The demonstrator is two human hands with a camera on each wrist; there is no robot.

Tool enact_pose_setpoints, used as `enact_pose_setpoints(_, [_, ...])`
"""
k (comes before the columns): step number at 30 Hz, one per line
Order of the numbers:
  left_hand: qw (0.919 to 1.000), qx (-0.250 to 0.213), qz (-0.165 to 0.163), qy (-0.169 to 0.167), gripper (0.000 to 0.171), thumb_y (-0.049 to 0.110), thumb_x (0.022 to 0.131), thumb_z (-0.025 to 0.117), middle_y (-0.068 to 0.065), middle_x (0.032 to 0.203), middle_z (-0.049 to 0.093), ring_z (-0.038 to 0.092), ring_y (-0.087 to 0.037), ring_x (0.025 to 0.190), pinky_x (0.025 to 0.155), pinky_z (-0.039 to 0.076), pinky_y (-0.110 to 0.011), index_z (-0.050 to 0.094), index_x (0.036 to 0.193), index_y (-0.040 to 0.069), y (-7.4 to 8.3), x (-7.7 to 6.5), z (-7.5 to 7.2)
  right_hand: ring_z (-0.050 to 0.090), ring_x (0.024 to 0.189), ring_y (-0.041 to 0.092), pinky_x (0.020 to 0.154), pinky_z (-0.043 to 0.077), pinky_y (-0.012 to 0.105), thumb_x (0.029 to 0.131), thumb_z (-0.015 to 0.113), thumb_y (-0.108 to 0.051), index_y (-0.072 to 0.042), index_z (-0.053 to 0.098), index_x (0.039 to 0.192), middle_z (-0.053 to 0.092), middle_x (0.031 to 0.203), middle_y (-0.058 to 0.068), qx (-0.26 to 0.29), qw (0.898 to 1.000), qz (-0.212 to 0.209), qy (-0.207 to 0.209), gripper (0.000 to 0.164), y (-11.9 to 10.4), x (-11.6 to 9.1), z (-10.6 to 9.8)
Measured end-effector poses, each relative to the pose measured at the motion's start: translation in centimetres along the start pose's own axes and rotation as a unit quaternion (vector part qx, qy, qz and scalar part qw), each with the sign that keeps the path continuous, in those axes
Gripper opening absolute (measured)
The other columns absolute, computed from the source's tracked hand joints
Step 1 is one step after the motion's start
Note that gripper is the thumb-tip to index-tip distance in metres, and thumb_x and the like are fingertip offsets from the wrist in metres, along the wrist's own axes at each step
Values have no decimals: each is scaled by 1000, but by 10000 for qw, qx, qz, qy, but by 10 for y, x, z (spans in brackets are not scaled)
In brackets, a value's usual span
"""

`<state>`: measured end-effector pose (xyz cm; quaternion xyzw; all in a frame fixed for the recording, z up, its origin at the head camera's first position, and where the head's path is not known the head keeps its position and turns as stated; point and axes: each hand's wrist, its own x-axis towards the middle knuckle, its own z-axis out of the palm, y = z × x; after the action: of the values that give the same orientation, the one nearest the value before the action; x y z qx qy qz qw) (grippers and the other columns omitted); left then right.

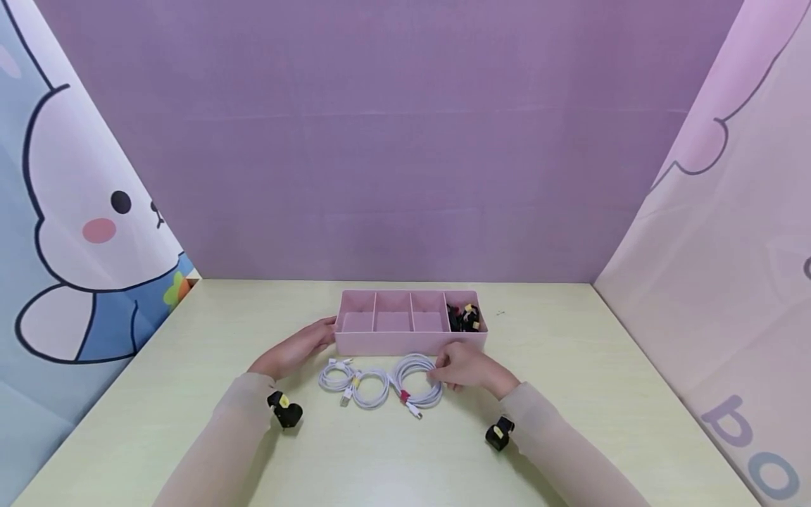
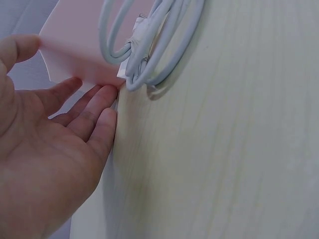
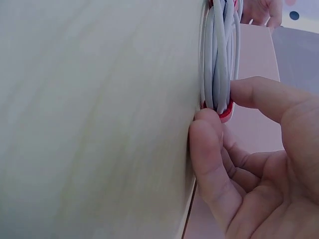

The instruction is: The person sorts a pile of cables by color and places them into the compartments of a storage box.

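A pink divided box [image 1: 410, 343] sits on the table, and my left hand [image 1: 310, 341] touches its left end with fingers extended. In the left wrist view the thumb and fingertips [image 2: 103, 94] of that hand rest against the pink wall. In front of the box lie three coiled white cables: a small one [image 1: 321, 380] at left, a middle one [image 1: 386, 391] with a yellow tie, and a large one [image 1: 437, 400] with red ties. My right hand [image 1: 467, 366] pinches the right edge of the large coil, thumb and fingertips beside a red tie [image 3: 227, 113].
Black cables [image 1: 469, 318] with yellow ties fill the box's rightmost compartment; the other three show bare floors. A purple backdrop [image 1: 405, 141] stands behind the table [image 1: 393, 465], with printed cloths at both sides.
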<state>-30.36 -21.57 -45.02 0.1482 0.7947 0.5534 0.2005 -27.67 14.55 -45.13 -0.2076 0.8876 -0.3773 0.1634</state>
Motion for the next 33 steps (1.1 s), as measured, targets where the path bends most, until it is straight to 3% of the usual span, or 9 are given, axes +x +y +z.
enact_pose_setpoints(18, [10000, -51, -40, 16, 58, 24, 108, 35, -17, 162, 25, 25, -33, 148, 122, 21, -44, 17, 159, 2, 0, 0, 1, 62, 53, 15, 51, 56, 27, 89, 73, -12, -4, 71, 85, 64, 65, 1, 226, 9993, -296, 91, 9, 2, -3, -1])
enact_pose_setpoints(33, [10000, 42, -69, 20, 59, 27, 109, 35, -14, 163, 25, 25, -30, 148, 121, 22, -41, 17, 160, 4, 1, -1, -1, 61, 58, 15, 55, 58, 32, 92, 69, -15, -2, 73, 89, 64, 74, 1, 509, 9961, -683, 217, 13, 6, -4, -8])
